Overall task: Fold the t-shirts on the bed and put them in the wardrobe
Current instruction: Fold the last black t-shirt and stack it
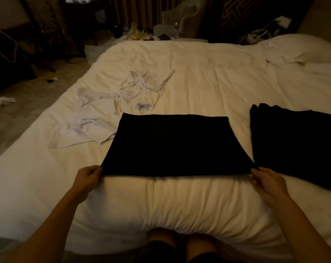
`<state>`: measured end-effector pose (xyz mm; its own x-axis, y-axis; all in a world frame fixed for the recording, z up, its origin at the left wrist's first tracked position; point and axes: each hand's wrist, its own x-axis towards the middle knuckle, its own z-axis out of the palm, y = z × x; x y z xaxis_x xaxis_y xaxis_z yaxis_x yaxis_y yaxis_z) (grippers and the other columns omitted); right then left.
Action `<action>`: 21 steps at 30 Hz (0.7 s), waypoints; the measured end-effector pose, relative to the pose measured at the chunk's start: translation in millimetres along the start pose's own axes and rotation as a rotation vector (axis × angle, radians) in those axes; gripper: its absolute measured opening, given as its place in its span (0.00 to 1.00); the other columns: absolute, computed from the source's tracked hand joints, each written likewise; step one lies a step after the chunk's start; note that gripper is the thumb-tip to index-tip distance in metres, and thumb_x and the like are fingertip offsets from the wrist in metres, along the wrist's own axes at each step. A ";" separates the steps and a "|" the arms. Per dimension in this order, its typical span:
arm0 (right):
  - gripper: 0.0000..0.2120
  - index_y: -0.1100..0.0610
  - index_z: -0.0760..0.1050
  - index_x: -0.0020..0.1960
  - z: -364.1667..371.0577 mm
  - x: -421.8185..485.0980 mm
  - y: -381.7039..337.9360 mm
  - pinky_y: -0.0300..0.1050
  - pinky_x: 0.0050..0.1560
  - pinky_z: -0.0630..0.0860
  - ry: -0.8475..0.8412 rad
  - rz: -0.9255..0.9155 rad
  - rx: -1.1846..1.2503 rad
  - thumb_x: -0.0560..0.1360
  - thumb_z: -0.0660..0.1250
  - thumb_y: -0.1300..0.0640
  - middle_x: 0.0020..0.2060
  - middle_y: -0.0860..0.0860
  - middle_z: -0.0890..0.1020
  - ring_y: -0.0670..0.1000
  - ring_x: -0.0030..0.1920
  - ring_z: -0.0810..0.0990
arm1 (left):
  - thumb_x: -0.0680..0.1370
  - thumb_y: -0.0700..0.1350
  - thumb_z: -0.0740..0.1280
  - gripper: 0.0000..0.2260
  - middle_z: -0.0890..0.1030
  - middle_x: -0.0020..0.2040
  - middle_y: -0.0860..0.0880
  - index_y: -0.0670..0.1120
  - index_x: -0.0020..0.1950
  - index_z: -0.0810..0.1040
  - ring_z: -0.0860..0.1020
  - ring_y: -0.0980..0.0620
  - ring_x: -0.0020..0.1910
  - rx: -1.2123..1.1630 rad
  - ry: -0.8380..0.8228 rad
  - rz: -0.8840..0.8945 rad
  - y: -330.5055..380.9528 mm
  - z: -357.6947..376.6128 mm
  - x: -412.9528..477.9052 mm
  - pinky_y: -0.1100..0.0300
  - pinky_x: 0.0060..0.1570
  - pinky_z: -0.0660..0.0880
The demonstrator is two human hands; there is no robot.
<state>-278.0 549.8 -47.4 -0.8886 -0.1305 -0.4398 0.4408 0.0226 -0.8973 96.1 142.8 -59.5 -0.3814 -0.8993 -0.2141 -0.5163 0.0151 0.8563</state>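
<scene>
L hand [89,177] & R hand [265,180] each pinch a near corner of black tee [170,147], prob. half-folded, stretching away from them, long axis L-R.

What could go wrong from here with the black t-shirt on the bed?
The left hand and right hand pinch only the near corners of the flat black t-shirt; its middle may sag and unfold if lifted. The crumpled white t-shirt lies at its left edge and might be dragged along.

Fingers of my left hand [89,176] and right hand [265,179] are hidden under the near corners of the black t-shirt [172,145]. The bed [180,82] is cut off at right; the far clutter [138,33] is too dim to name.
</scene>
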 end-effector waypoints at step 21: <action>0.07 0.65 0.79 0.49 -60.8 -61.4 40.9 0.42 0.31 0.75 0.118 -0.105 -0.294 0.74 0.72 0.63 0.35 0.59 0.81 0.53 0.33 0.77 | 0.81 0.39 0.65 0.06 0.81 0.41 0.40 0.41 0.51 0.82 0.77 0.46 0.39 0.031 -0.076 -0.049 -32.8 -10.3 -89.5 0.56 0.39 0.72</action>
<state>-213.1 619.1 -59.4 -0.9434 -0.0323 -0.3301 0.3056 0.3021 -0.9029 155.0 218.2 -63.6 -0.4120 -0.8634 -0.2913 -0.5589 -0.0130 0.8291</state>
